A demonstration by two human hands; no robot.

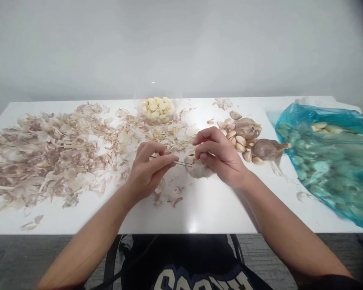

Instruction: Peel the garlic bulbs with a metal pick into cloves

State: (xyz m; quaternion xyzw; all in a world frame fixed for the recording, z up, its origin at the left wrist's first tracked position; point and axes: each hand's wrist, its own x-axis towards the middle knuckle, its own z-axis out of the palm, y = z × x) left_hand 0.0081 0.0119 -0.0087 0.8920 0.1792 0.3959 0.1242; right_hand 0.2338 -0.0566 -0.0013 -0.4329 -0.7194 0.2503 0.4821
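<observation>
My left hand [147, 169] is closed on a pair of thin metal tweezers [183, 163], whose prongs point right and reach the side of a pale garlic bulb [198, 169]. My right hand [220, 155] curls over the bulb's upper right side, its fingertips bent together at the top. Exactly where those fingertips touch is partly hidden. Beyond the right hand lie several loose unpeeled garlic cloves [240, 141], along with two brownish whole garlic bulbs, one farther back [246, 128] and one nearer [268, 150].
A clear bowl of peeled cloves [157, 110] stands at the back centre. Heaped papery garlic skins [45, 157] cover the left of the white table [211, 213], thinning toward the middle. On the right, a blue plastic bag [335, 161] holding more garlic spreads to the edge.
</observation>
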